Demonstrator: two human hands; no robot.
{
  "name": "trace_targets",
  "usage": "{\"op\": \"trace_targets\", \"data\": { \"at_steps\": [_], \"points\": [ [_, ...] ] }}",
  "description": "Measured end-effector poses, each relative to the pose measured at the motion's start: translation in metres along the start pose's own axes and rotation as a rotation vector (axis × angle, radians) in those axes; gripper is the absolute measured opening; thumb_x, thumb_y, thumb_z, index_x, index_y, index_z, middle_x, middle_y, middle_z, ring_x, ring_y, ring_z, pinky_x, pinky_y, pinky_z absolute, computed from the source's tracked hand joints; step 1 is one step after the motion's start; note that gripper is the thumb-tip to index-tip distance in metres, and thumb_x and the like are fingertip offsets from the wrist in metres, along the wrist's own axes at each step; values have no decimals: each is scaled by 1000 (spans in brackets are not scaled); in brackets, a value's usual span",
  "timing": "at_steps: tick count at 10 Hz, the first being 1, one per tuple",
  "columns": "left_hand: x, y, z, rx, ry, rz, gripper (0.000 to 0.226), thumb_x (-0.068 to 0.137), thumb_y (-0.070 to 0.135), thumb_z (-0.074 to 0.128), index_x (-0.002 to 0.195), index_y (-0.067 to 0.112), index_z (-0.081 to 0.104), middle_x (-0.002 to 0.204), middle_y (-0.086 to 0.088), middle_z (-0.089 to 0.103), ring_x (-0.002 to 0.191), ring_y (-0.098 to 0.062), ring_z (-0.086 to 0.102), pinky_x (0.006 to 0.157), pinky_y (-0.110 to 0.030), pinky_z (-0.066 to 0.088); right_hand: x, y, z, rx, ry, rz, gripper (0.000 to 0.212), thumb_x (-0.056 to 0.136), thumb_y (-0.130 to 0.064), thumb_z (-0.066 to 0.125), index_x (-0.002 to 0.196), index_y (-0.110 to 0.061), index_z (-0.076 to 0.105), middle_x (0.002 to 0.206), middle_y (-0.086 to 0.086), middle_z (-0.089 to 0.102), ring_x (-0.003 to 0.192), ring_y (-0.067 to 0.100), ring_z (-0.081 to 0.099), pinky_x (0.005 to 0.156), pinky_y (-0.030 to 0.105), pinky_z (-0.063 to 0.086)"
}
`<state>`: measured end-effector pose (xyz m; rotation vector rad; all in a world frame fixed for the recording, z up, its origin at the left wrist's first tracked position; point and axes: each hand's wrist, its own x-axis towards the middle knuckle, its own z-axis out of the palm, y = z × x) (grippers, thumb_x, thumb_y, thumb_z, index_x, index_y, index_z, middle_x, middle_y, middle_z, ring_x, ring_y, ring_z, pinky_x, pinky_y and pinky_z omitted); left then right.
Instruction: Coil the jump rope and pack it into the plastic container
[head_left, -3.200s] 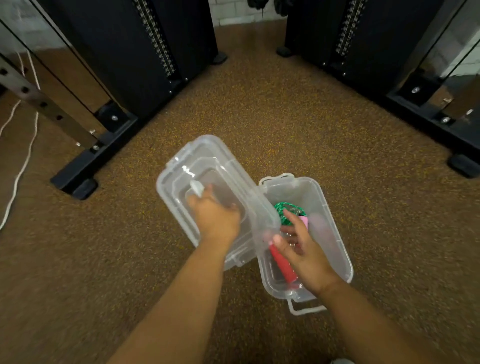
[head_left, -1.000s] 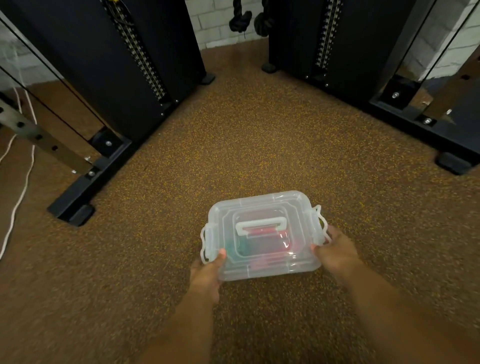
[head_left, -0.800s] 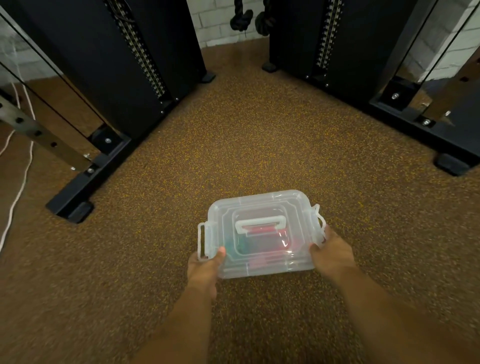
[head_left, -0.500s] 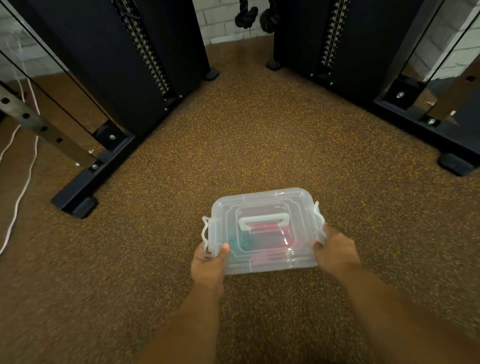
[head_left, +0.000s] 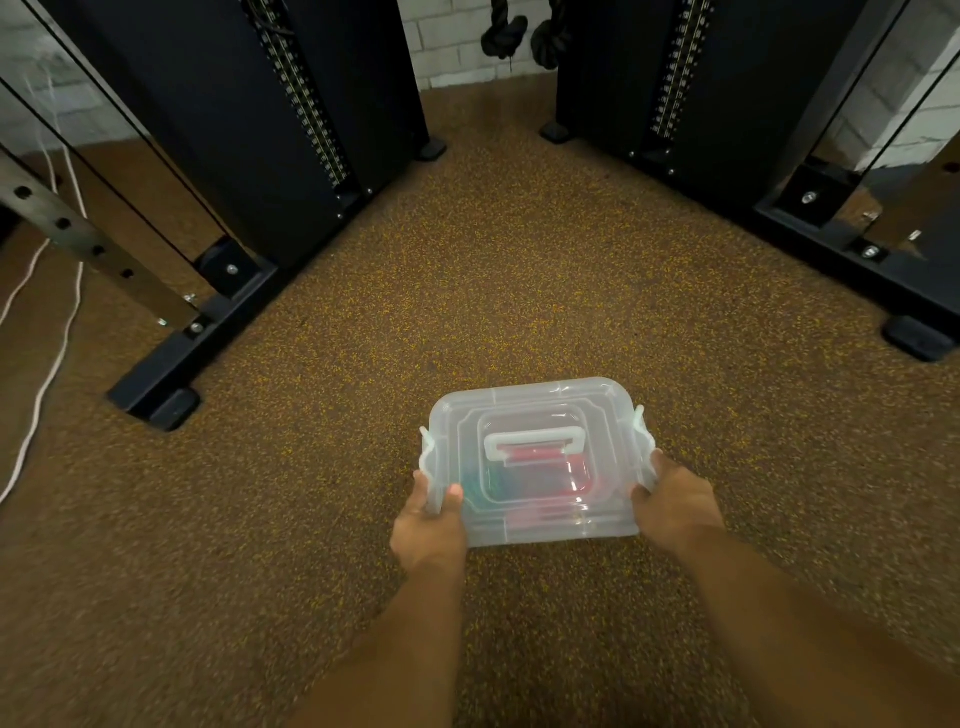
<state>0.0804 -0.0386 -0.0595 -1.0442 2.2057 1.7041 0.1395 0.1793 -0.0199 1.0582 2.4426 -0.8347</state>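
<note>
While the lid now sits flat over the plastic container, a few seconds ago it was off, held aside in the left hand, with the right hand reaching into the open box. That closing tells me the packing itself is done: the jump rope is inside, showing only as blurred red and green patches through the cloudy plastic beneath the white carry handle. Whether it is neatly coiled I cannot tell from here.

Over the last second the left side latch has gone from sticking out to lying up against the box wall, and the one on the right looks folded up too, so I judge the clips are being pressed home or are just shut.

The left hand is curled around the near left corner, thumb lying on the lid's edge and fingers wrapped behind the latch. The right hand mirrors it at the near right corner, closed against the side wall with its fingertips at the right latch. So the container sits between the two hands, gripped by both, on or just above the speckled brown floor, with black gym machine frames standing well apart on either side.

What seems left is little more than letting go.
</note>
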Motion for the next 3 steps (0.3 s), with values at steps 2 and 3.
{"op": "trace_targets", "data": {
  "at_steps": [2, 3],
  "points": [
    [4, 0, -2, 200, -26, 91, 59, 89, 28, 67, 144, 20, 46, 143, -9, 52, 127, -30, 52, 109, -39, 39, 5, -5, 2, -21, -30, 63, 49, 90, -13, 51, 137, -7, 36, 124, 22, 55, 112, 38, 56, 92, 42, 51],
    [2, -7, -8, 555, -37, 358, 66, 99, 39, 40, 156, 16, 13, 162, -9, 16, 149, -29, 17, 119, -43, 15, 4, -23, 2, -140, 17, 23, 93, 84, -4, 54, 150, -16, -10, 159, 18, 4, 145, 36, 11, 114, 59, 19]
  ]
}}
